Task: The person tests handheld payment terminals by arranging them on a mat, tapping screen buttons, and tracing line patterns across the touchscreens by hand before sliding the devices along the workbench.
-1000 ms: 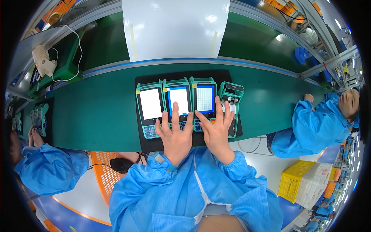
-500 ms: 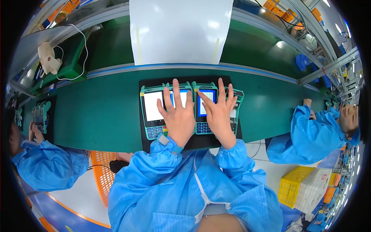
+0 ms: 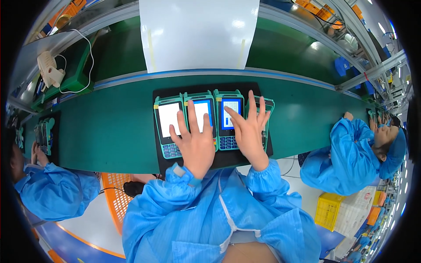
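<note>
The left hand (image 3: 195,147) and right hand (image 3: 251,136) hold nothing, fingers (image 3: 193,118) spread apart, over 4 green machines (image 3: 170,127) in a row on a black mat (image 3: 226,159). A loose finger could bump the wrong screen (image 3: 235,105), because they hang so close.

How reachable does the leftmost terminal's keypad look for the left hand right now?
Probably yes: the left hand is spread, apparently holding nothing, and close to the keypad of the leftmost terminal, whose keys mostly show uncovered.
</note>
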`<control>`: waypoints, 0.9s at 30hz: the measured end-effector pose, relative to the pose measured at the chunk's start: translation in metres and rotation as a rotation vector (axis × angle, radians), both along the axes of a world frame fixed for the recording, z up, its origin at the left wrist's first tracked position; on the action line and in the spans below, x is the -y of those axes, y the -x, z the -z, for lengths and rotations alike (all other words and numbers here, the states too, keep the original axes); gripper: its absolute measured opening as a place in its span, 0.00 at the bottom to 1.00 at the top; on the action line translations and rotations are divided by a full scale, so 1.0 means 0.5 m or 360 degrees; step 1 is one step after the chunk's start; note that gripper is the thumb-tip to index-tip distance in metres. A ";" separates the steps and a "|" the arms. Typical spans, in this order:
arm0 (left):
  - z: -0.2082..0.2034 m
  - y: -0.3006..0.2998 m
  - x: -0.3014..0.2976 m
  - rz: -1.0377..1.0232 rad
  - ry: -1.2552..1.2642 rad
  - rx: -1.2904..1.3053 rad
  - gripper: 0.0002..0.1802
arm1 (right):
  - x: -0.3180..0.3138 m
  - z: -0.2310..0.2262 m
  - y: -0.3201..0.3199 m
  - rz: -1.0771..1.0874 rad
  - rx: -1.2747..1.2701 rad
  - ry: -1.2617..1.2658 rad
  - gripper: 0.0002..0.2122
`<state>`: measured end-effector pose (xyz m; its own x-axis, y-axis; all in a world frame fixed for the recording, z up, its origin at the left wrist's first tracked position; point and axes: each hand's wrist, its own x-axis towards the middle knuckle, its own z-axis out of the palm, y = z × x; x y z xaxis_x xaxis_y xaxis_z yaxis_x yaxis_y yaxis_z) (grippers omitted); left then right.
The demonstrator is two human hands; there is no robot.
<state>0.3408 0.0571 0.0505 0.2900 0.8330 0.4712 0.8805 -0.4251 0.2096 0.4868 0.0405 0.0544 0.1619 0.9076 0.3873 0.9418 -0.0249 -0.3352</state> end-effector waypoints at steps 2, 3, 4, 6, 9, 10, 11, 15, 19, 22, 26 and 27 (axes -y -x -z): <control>-0.001 -0.011 -0.033 0.0005 -0.0032 0.0008 0.19 | -0.018 0.004 -0.009 -0.0002 -0.0028 -0.0025 0.13; 0.002 -0.014 -0.043 0.0010 -0.0062 0.0021 0.19 | -0.021 0.007 -0.011 -0.0004 -0.0052 -0.0047 0.13; 0.004 -0.016 -0.050 0.0036 -0.0059 0.0065 0.20 | -0.020 0.008 -0.011 -0.0002 -0.0051 -0.0044 0.13; 0.009 -0.014 -0.041 0.0025 -0.0014 -0.0014 0.19 | -0.009 0.013 -0.011 0.0002 -0.0085 0.0016 0.13; 0.013 0.005 -0.001 0.0027 0.0072 -0.0098 0.18 | 0.037 0.015 -0.001 -0.0040 -0.0104 0.0076 0.14; 0.014 0.013 0.019 0.0052 0.0119 -0.0098 0.18 | 0.058 0.017 0.003 -0.0060 -0.0120 0.0096 0.15; 0.019 0.023 0.038 0.0053 0.0086 -0.0157 0.19 | 0.074 0.020 0.007 -0.0060 -0.0121 0.0098 0.15; 0.022 0.041 0.064 0.0099 0.0003 -0.0132 0.17 | 0.088 0.020 0.011 -0.0038 -0.0082 0.0154 0.16; 0.011 0.024 0.011 0.0054 -0.0029 -0.0023 0.17 | 0.029 0.005 0.005 -0.0046 -0.0078 0.0062 0.15; -0.011 0.005 -0.041 -0.0055 -0.0051 -0.0162 0.14 | -0.009 0.001 -0.012 0.0095 -0.0001 -0.0027 0.13; -0.004 0.010 -0.046 -0.0089 -0.0020 -0.0138 0.16 | -0.005 0.005 -0.021 0.0087 -0.0080 -0.0011 0.13; -0.004 0.013 -0.037 -0.0087 -0.0016 -0.0140 0.16 | 0.003 0.011 -0.020 0.0059 -0.0085 -0.0014 0.14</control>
<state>0.3344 0.0757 0.0523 0.2848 0.8442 0.4541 0.9173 -0.3775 0.1265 0.4969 0.0388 0.0490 0.2162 0.8972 0.3851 0.9209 -0.0564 -0.3856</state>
